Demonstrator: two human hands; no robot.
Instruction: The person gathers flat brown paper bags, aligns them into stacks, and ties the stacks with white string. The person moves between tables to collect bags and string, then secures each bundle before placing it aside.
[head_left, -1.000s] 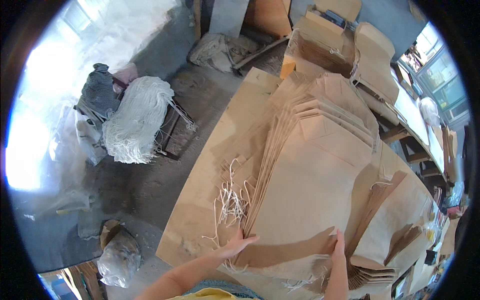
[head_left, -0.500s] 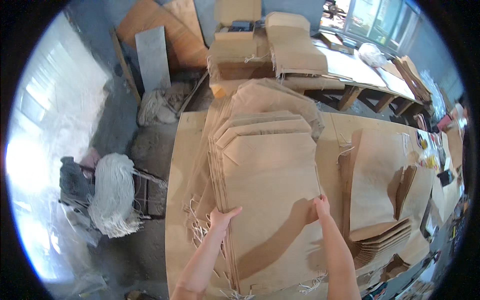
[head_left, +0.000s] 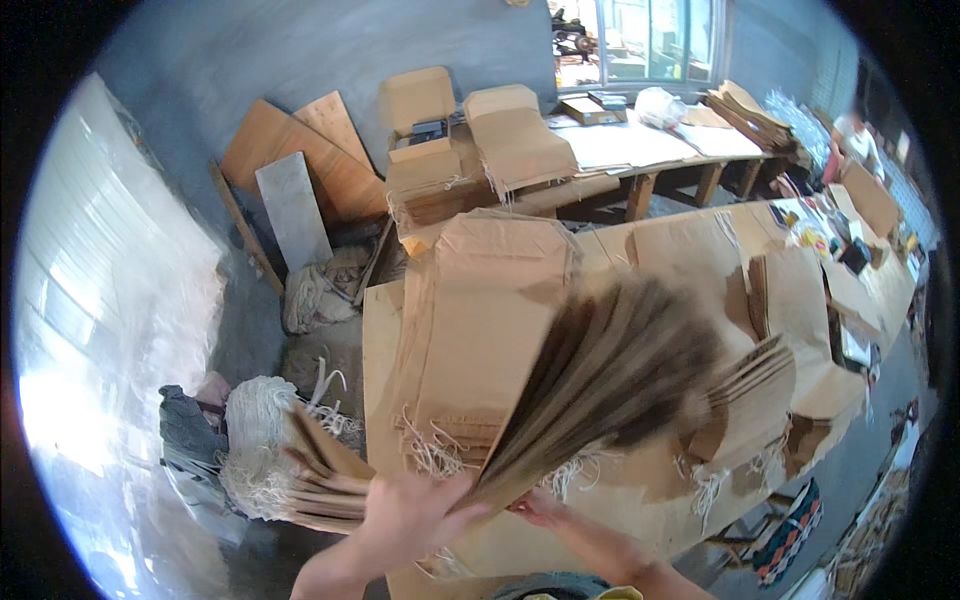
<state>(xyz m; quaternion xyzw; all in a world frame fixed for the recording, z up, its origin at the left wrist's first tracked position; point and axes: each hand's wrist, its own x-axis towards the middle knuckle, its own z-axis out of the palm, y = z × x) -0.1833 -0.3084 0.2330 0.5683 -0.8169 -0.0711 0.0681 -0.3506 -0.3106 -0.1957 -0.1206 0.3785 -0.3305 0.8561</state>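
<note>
A sheaf of brown paper bags (head_left: 570, 390) is lifted off the table and turned on its side, slanting up to the right. Its upper right end fans apart and is blurred. My left hand (head_left: 415, 512) is closed over the sheaf's lower part, and the other end of the bags juts out left past it. Lower down, my right hand (head_left: 540, 507) grips the sheaf's near edge, its fingers partly hidden beneath. Just behind lies a flat stack of paper bags (head_left: 480, 320) with white strings (head_left: 437, 450) at its near end.
More bag piles (head_left: 745, 400) cover the right of the wooden table (head_left: 480, 560). White string bundles (head_left: 262, 425) hang at the left. Behind stands a bench (head_left: 625, 150) with an open cardboard box (head_left: 420, 110). Another person (head_left: 852, 145) is at the far right.
The top bags, lying flat between my hands before, are now raised and turned sideways, fanned open. Both hands have come closer together and nearer to me. The view has shifted rightward.
</note>
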